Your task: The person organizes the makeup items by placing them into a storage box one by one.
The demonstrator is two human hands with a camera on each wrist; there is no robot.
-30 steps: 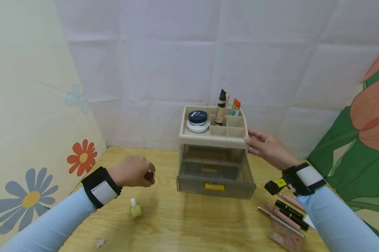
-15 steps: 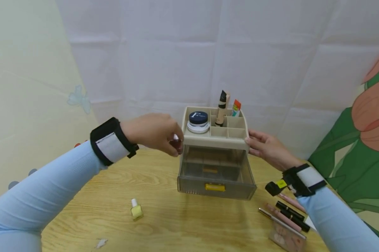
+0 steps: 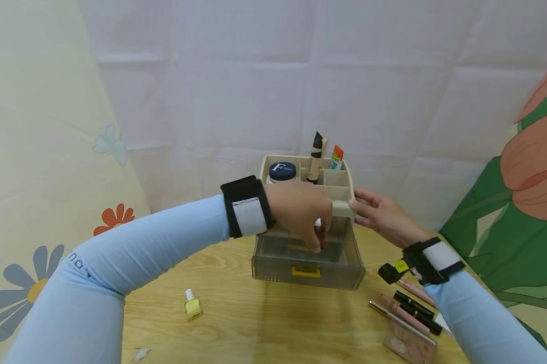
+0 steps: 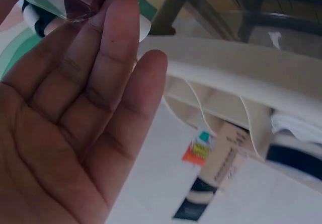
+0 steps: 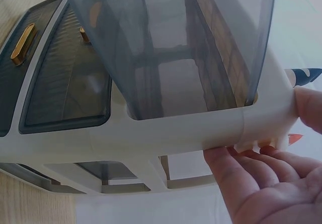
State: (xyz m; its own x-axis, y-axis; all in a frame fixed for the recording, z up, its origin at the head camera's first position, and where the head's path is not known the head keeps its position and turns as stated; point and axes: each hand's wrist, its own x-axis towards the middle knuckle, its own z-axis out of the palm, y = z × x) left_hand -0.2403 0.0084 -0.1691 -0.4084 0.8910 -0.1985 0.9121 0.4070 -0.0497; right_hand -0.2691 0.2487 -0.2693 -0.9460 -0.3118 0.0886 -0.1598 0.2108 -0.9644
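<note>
My left hand (image 3: pixel 301 207) pinches a small nail polish bottle (image 3: pixel 321 236) of dark red polish. It hangs above the pulled-out clear drawer (image 3: pixel 273 268) with a yellow handle. Up close in the left wrist view, the bottle's glass (image 4: pixel 83 0) sits at the fingertips. My right hand (image 3: pixel 387 215) grips the right side of the cream cosmetics organizer (image 3: pixel 343 210), thumb apart from the fingers. In the right wrist view, the fingers (image 5: pixel 221 166) press its side wall, and two lower drawers (image 5: pixel 70 83) are closed. My left hand hides part of the top tray and drawer.
The organizer's top holds a dark-lidded jar (image 3: pixel 282 171), a beige tube (image 3: pixel 316 159) and an orange-tipped tube (image 3: pixel 336 156). A yellow nail polish bottle (image 3: pixel 193 306) stands at left. Several pens and tubes (image 3: pixel 410 316) and a palette (image 3: pixel 407 344) lie at right. A white scrap (image 3: pixel 141 354) lies in front.
My left hand has swung right with the red nail polish bottle, from beside the organizer to above the drawer. My right hand keeps its place on the organizer.
</note>
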